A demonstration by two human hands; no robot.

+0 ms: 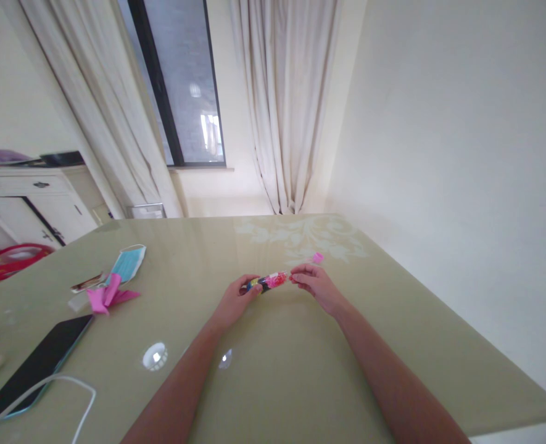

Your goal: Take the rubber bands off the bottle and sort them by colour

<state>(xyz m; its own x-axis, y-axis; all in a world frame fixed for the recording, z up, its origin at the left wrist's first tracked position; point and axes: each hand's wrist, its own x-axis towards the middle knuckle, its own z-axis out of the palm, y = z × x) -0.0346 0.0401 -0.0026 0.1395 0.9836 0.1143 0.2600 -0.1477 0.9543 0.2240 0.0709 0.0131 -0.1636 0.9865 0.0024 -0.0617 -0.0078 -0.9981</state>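
Observation:
Over the middle of the table, my left hand (237,298) is closed around a small colourful tube (273,282). The tube lies nearly level, with dark and yellow markings near my fingers and pink-red toward its right end. Just off that right end, my right hand (316,285) has its thumb and fingers pinched together. Whatever it pinches, if anything, is too small to make out. A small bright pink piece (318,258) rests on the table just beyond my right hand.
On the left of the glossy table (282,382) lie a pink folded-paper shape (110,296), a blue face mask (128,264), a dark tablet (39,364) and a white cable (76,379). A wall (462,154) borders the right side; curtains (291,105) hang behind.

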